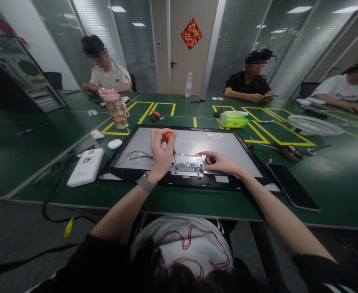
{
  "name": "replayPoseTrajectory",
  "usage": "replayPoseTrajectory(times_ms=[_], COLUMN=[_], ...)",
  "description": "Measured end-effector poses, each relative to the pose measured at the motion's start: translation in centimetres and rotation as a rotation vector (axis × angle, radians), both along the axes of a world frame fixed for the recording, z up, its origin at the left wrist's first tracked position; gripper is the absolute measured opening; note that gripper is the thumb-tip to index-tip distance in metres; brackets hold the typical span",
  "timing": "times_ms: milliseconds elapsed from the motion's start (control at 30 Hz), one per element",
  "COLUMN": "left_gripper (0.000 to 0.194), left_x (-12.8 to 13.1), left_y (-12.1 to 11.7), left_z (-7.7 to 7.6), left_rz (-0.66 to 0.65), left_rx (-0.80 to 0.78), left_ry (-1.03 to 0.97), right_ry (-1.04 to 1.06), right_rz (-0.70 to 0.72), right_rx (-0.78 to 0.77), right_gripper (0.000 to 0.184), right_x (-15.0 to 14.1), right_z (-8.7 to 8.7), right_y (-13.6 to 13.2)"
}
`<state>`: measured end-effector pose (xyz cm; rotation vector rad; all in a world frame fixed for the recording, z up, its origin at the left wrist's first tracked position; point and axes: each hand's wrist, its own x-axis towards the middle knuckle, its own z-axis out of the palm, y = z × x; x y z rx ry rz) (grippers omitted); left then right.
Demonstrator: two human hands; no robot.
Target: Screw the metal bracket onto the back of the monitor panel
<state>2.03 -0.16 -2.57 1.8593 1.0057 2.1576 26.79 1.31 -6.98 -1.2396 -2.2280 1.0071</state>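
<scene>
A flat screen panel (pixel 228 143) in a black frame lies face down on the green table (pixel 334 179) in front of me. A small metal bracket (pixel 188 164) sits on its lower middle. My left hand (pixel 161 152) is closed round an orange-handled screwdriver (pixel 168 136), held upright with its tip at the bracket's left end. My right hand (pixel 218 162) rests on the bracket's right end, fingers curled and pressed down on it. Thin wires (pixel 133 156) run across the panel to the left of the bracket.
A white box (pixel 86 167), a white mouse (pixel 115 143) and a pink-lidded bottle (pixel 116 106) are at the left. A green tissue box (pixel 234 119), a white fan grille (pixel 315 124) and a black phone (pixel 291 186) lie to the right. Three people sit at the far side.
</scene>
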Motion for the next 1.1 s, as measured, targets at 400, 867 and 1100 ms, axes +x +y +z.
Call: replayPoseTrajectory(times_ms=[400, 867, 1100], left_gripper=[0.023, 0.022, 0.032], left_x=[-0.06, -0.03, -0.01], left_y=[0.13, 0.24, 0.48], left_z=[-0.39, -0.38, -0.55], left_rz=[-0.073, -0.036, -0.119], left_rx=[-0.047, -0.063, -0.121], left_ry=[-0.011, 0.007, -0.058], right_ry=[-0.005, 0.005, 0.0], right_rz=[-0.004, -0.001, 0.004], right_rx=[0.019, 0.004, 0.012], right_gripper=[0.072, 0.073, 0.072], right_x=[-0.06, 0.01, -0.04], right_z=[0.09, -0.01, 0.13], right_y=[-0.08, 0.06, -0.16])
